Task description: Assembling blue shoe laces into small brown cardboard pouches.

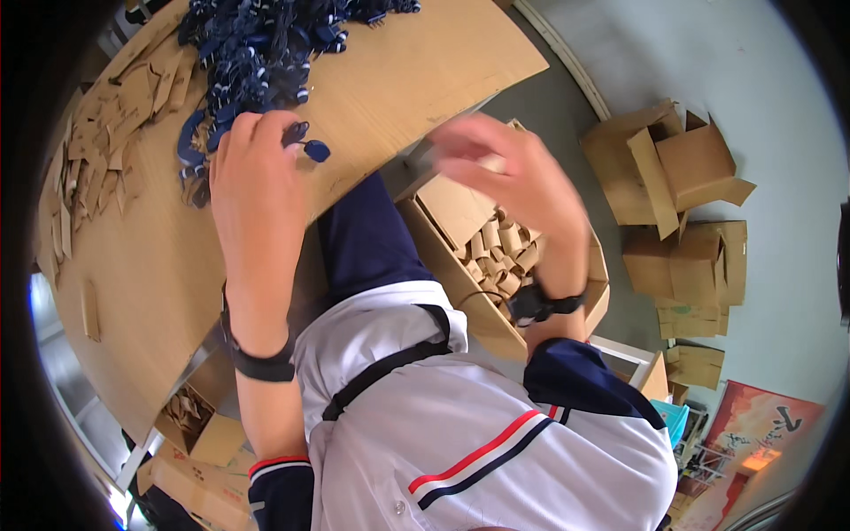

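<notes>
My left hand [257, 173] is over the table, fingers curled round a small dark blue piece [315, 150] with a rounded flat end, which sticks out past the thumb and fingertips. The rest of that piece is hidden by the hand. Just beyond lies a large heap of dark blue cabled parts [252, 66] with white bits. My right hand [518, 173], blurred by motion, is off the table's edge above an open cardboard box [487, 319] of short brown cardboard rolls [500, 252]. Its thumb and fingers look apart, and I make out nothing held between them.
Flat cardboard pieces [115, 124] are strewn over the left of the wooden table [416, 62]. Empty cartons [682, 168] are stacked by the wall at right. Below the table at lower left, another box [190, 425] holds brown cardboard bits. A black band is on each wrist.
</notes>
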### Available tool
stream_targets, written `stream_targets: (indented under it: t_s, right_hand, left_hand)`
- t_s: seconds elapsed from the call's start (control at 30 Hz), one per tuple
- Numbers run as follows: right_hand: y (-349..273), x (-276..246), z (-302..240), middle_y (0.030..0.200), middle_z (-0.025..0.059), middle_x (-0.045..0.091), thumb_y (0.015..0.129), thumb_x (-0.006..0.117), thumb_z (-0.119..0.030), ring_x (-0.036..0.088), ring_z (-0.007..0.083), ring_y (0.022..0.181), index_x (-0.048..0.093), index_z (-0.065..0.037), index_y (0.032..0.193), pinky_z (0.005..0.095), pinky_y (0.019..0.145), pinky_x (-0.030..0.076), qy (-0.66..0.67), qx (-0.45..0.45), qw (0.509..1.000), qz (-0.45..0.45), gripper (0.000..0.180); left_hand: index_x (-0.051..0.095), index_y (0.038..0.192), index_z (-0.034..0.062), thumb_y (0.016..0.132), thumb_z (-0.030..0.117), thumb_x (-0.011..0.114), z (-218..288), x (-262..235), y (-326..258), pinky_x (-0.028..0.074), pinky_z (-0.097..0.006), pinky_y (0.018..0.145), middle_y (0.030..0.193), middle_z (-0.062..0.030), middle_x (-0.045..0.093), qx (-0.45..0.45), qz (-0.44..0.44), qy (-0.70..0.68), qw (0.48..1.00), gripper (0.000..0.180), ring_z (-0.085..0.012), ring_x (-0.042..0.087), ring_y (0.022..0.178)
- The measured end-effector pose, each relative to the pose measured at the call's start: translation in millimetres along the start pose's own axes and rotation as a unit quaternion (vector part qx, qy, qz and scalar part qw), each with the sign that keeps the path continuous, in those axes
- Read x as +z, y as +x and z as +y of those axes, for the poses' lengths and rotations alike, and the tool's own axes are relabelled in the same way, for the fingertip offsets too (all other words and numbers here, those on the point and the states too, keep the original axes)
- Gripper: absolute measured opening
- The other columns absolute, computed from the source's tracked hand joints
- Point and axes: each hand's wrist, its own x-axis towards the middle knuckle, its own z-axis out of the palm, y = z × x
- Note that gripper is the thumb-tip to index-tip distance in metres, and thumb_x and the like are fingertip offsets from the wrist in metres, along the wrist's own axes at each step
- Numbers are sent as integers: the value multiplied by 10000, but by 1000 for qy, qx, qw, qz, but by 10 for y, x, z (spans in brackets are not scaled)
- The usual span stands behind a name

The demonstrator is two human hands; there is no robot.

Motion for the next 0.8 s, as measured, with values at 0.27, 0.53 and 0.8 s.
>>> stream_targets:
  t_s: [0.27,0.53,0.8]
  right_hand:
    - [744,856,-843,1195,143,620,887,643,-6,671,166,852,516,0,1291,283,688,547,438,-220,871,12,423]
    - [948,964,-1255,1177,267,615,943,587,-127,650,159,778,526,76,1233,264,668,549,511,-335,792,-18,360]
    - [682,1128,-1610,897,39,585,852,711,-54,490,36,636,651,55,1166,163,487,364,306,-237,917,99,337]
  left_hand:
    - [608,1095,-14,861,-30,674,-43,-595,92,509,-263,811,1024,-69,621,-122,153,-447,873,243,-140,612,929]
    - [540,1254,-64,876,82,688,-229,-977,-188,563,-274,747,1050,-131,685,-154,171,-569,790,431,-174,672,880]
    - [440,1302,3,884,-49,605,-349,-838,-325,558,-270,668,948,-187,708,-140,265,-523,798,453,-205,720,770]
